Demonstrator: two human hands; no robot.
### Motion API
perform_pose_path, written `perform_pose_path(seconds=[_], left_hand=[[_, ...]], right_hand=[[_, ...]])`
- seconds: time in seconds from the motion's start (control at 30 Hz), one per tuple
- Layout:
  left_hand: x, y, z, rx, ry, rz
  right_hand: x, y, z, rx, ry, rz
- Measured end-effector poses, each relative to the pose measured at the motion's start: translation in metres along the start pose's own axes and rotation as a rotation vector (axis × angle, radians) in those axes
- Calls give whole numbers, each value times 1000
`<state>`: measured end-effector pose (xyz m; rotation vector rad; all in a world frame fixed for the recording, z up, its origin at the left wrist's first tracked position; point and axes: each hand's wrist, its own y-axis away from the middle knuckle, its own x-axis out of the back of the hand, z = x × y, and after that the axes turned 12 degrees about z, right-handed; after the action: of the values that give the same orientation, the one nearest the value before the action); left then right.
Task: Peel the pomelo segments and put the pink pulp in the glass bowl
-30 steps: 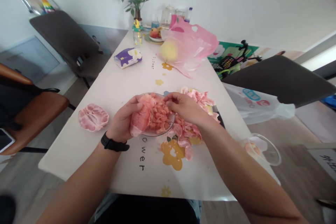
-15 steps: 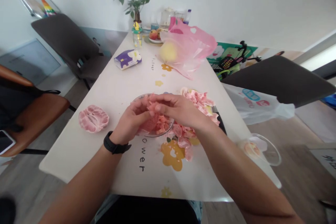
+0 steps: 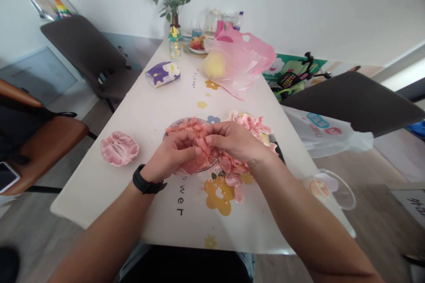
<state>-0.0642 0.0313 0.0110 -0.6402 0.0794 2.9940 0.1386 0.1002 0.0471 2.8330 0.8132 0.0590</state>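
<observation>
Pink pomelo pulp (image 3: 194, 131) lay heaped on plate (image 3: 173, 124), between left hand (image 3: 171, 157) and right hand (image 3: 235, 141), both about equally near; clump long side to side. Fingers (image 3: 212, 136) curled nearly shut, pinching pulp. Stripped membrane (image 3: 232, 163) just right of plate.

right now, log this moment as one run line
left hand: on pink pomelo flesh | right hand: on same flesh | under: plate | beside: pile of pink membrane
</observation>
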Motion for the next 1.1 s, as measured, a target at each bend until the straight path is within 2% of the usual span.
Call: perform_pose_path(seconds=[0.17, 0.3, 0.37, 0.5, 0.6, 0.77, 0.93, 1.03, 1.1], left_hand=[[0, 1, 2, 7, 39, -38], [1, 1, 1, 0, 52, -49], [0, 0, 0, -24, 80, -4], [-2, -1, -2, -78, 121, 129], [-3, -1, -3, -78, 122, 143], [-4, -1, -3, -82, 119, 147], [-3, 0, -4, -100, 76, 164], [-3, 0, -5, -132, 48, 172], [-3, 0, -6, -164, 15, 184]], right_hand=[[1, -3, 10, -59, -194, -38], [-4, -5, 10, -88, -298, 5], [-9, -4, 11, -73, -337, 75], [-22, -2, 16, 33, -353, 303], [-30, 0, 20, 111, -319, 414], [-35, 6, 16, 46, -487, 402], [-28, 7, 8, 16, -608, 393], [-18, 1, 10, 91, -525, 527], [-13, -5, 13, 144, -250, 607]])
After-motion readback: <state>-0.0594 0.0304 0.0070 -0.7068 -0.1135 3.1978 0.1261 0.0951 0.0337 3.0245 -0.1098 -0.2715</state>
